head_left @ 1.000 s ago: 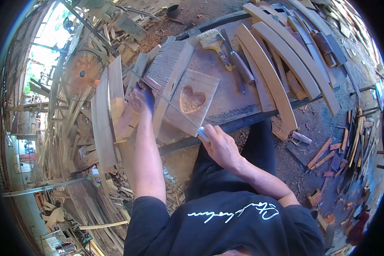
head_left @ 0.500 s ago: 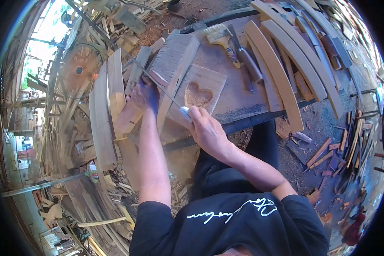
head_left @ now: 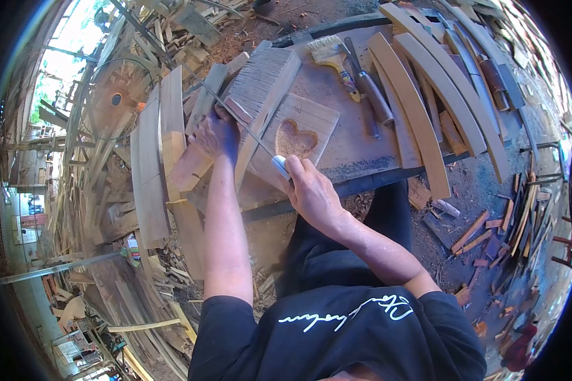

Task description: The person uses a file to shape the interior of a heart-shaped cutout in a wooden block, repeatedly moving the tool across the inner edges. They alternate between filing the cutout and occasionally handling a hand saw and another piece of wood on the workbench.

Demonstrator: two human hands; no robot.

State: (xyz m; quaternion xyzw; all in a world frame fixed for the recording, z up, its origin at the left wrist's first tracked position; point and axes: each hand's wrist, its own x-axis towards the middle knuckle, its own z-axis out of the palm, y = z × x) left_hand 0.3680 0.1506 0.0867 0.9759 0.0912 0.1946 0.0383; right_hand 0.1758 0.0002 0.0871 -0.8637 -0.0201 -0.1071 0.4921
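My right hand is closed around the pale blue-white handle of a long tool with a thin metal shaft. The shaft slants up and left, passing close to the fingers of my left hand. That hand is closed beside a small reddish block; its fingertips are shaded, and whether they grip the block or the shaft is unclear. Under my left wrist lies a piece of wood. Just beyond my right hand is a flat board with a heart-shaped hollow carved into it.
A thick weathered wood block lies on the workbench. Beyond the carved board are a paintbrush and a wooden-handled chisel. Curved wood strips fill the right side. A fan stands at left, among wood scraps.
The tool's handle and my right hand have shifted slightly to the right. The reddish block by my left hand sits slightly higher. The whole view has tilted a little.
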